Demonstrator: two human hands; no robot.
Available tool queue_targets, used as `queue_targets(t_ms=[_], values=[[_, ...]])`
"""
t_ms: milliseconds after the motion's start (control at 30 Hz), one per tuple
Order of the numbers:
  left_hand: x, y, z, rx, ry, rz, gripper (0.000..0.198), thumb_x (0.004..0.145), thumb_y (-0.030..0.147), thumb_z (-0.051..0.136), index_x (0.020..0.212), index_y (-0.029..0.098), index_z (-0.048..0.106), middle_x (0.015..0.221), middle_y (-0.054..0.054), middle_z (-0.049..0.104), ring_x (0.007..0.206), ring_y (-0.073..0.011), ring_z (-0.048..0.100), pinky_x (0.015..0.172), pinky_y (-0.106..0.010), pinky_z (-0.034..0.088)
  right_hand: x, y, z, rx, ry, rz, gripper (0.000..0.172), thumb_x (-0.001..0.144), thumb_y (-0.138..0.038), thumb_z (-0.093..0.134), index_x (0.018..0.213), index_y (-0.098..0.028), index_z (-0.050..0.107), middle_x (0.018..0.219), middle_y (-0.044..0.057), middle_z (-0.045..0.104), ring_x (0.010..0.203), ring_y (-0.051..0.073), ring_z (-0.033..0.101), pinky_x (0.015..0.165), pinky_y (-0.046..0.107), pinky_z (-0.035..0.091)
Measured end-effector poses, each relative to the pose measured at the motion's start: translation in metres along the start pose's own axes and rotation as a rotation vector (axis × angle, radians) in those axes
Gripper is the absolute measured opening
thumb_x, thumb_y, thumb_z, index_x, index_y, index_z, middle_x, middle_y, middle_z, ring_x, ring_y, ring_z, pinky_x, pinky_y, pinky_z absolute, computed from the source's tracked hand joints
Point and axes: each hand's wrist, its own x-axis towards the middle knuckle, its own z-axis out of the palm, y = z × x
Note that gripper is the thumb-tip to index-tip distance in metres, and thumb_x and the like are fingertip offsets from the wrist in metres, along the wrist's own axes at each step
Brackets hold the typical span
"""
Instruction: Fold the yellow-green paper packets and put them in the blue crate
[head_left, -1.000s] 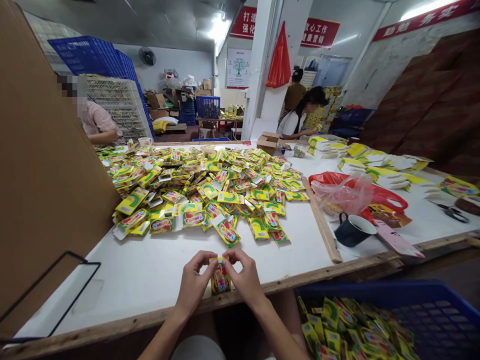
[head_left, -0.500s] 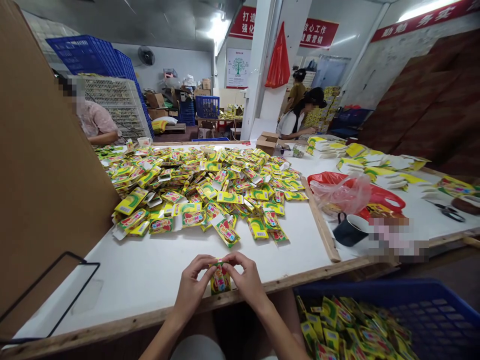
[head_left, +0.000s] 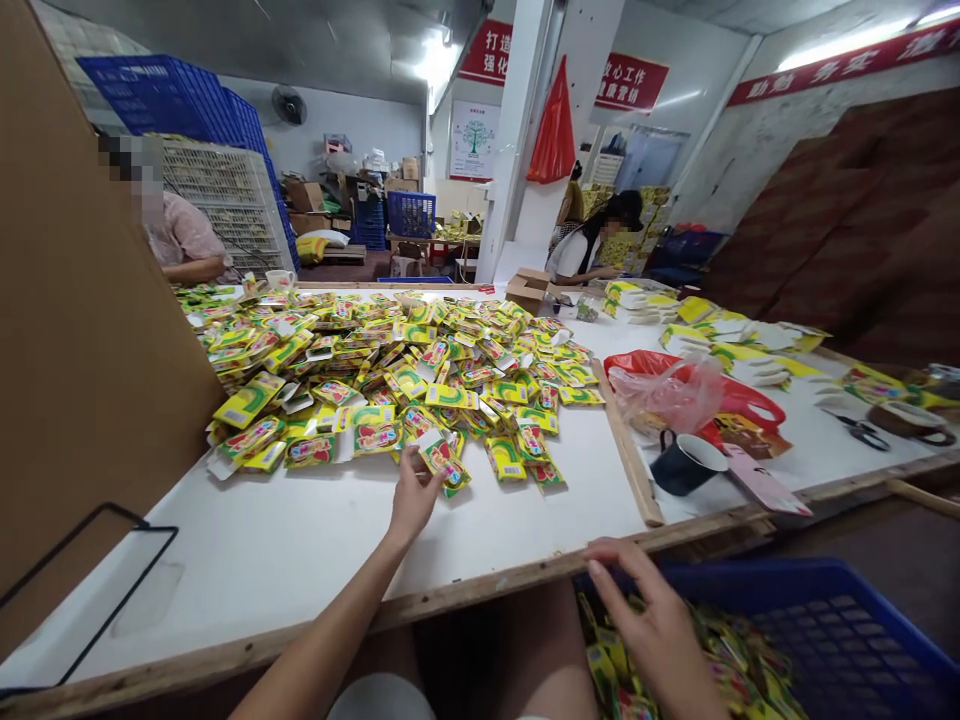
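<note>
My left hand (head_left: 414,500) reaches to the front of a heap of small yellow-green cartons (head_left: 360,360). Its fingers and thumb close on the left edge of one small carton (head_left: 448,466), which lies tilted on the white table with its white end flap standing out. Over the table's front edge, beside the blue basket (head_left: 847,585), my right hand (head_left: 645,610) is open with fingers stretched out and nothing in it. Several similar cartons (head_left: 757,655) lie inside the basket, partly hidden by that hand.
A wooden strip (head_left: 626,445) divides the table. Right of it are a dark mug (head_left: 686,463), a red plastic bag (head_left: 750,400), a pink flat item (head_left: 765,480) and scissors (head_left: 862,432). A cardboard panel (head_left: 90,330) and black wire frame (head_left: 135,515) stand left. Co-workers sit beyond.
Both hands were pinching a carton at the table's front edge. My hands have parted: the left moved forward to the heap, the right moved rightward to the basket, and that carton has left the hands.
</note>
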Motion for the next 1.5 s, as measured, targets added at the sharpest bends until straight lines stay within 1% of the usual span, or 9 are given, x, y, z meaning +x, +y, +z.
queue_targets(t_ms=[100, 200, 433, 567, 833, 1000, 1167, 1300, 1500], values=[[0.003, 0.005, 0.003, -0.002, 0.028, 0.033, 0.052, 0.076, 0.037, 0.061, 0.116, 0.015, 0.035, 0.078, -0.003, 0.057, 0.073, -0.0163, 0.059, 0.07, -0.03, 0.046, -0.003, -0.012, 0.042, 0.169, -0.129, 0.097, 0.026, 0.087, -0.04, 0.048, 0.094, -0.017, 0.058, 0.093, 0.006, 0.06, 0.088, 0.016, 0.056, 0.08, 0.027, 0.044], [-0.011, 0.014, -0.01, -0.037, -0.04, 0.102, 0.045, 0.078, 0.034, 0.059, 0.114, 0.018, 0.038, 0.077, -0.001, 0.055, 0.072, -0.0139, 0.057, 0.069, -0.026, 0.046, 0.002, -0.026, 0.075, 0.277, -0.151, 0.159, 0.027, 0.087, -0.039, 0.047, 0.097, -0.016, 0.057, 0.096, 0.007, 0.06, 0.089, 0.017, 0.056, 0.082, 0.028, 0.044], [-0.07, 0.03, -0.047, -0.07, -0.286, 0.15, 0.04, 0.083, 0.028, 0.054, 0.121, 0.019, 0.045, 0.083, -0.002, 0.055, 0.077, -0.0124, 0.056, 0.075, -0.027, 0.047, 0.023, -0.044, 0.127, 0.57, -0.208, 0.075, 0.031, 0.087, -0.031, 0.049, 0.114, -0.017, 0.049, 0.116, 0.01, 0.054, 0.103, 0.019, 0.054, 0.088, 0.031, 0.045], [-0.084, 0.023, -0.053, -0.092, -0.312, 0.073, 0.032, 0.083, 0.031, 0.053, 0.111, 0.016, 0.054, 0.094, -0.006, 0.058, 0.085, -0.0158, 0.058, 0.077, -0.029, 0.049, 0.025, -0.048, 0.148, 0.708, -0.309, 0.08, 0.032, 0.087, -0.027, 0.049, 0.117, -0.016, 0.045, 0.103, 0.009, 0.06, 0.094, 0.017, 0.059, 0.082, 0.029, 0.048], [-0.077, 0.018, -0.049, -0.029, -0.214, 0.194, 0.021, 0.085, 0.029, 0.052, 0.099, 0.016, 0.06, 0.116, -0.009, 0.053, 0.118, -0.02, 0.046, 0.093, -0.031, 0.045, 0.028, -0.05, 0.149, 0.597, -0.315, -0.027, 0.022, 0.088, -0.02, 0.044, 0.108, -0.015, 0.049, 0.092, 0.005, 0.061, 0.081, 0.014, 0.058, 0.076, 0.026, 0.046], [-0.077, 0.019, -0.043, -0.141, -0.174, 0.171, 0.032, 0.084, 0.022, 0.052, 0.114, 0.017, 0.043, 0.106, -0.007, 0.058, 0.095, -0.0149, 0.058, 0.086, -0.031, 0.047, 0.039, -0.053, 0.148, 0.534, -0.282, -0.087, 0.012, 0.086, -0.022, 0.048, 0.086, -0.014, 0.057, 0.09, 0.007, 0.059, 0.086, 0.015, 0.056, 0.077, 0.026, 0.045], [-0.077, 0.022, -0.044, -0.012, -0.195, 0.251, 0.015, 0.084, 0.023, 0.052, 0.095, 0.014, 0.055, 0.097, -0.007, 0.058, 0.094, -0.0161, 0.056, 0.085, -0.029, 0.045, 0.041, -0.055, 0.15, 0.606, -0.217, -0.054, 0.015, 0.087, -0.021, 0.048, 0.098, -0.014, 0.055, 0.09, 0.006, 0.06, 0.086, 0.014, 0.057, 0.078, 0.027, 0.046], [-0.076, 0.024, -0.041, 0.007, -0.145, 0.252, 0.019, 0.085, 0.031, 0.052, 0.088, 0.013, 0.058, 0.09, -0.007, 0.059, 0.087, -0.0159, 0.056, 0.079, -0.028, 0.046, 0.041, -0.057, 0.146, 0.558, -0.273, -0.142, 0.013, 0.085, -0.022, 0.051, 0.085, -0.014, 0.061, 0.09, 0.008, 0.059, 0.087, 0.016, 0.056, 0.077, 0.027, 0.046], [-0.072, 0.025, -0.036, 0.053, -0.086, 0.21, 0.025, 0.083, 0.037, 0.054, 0.089, 0.014, 0.059, 0.088, -0.007, 0.061, 0.082, -0.0163, 0.058, 0.075, -0.027, 0.048, 0.043, -0.06, 0.154, 0.577, -0.197, -0.05, 0.01, 0.082, -0.02, 0.053, 0.083, -0.013, 0.06, 0.082, 0.006, 0.058, 0.078, 0.015, 0.055, 0.072, 0.026, 0.045]])
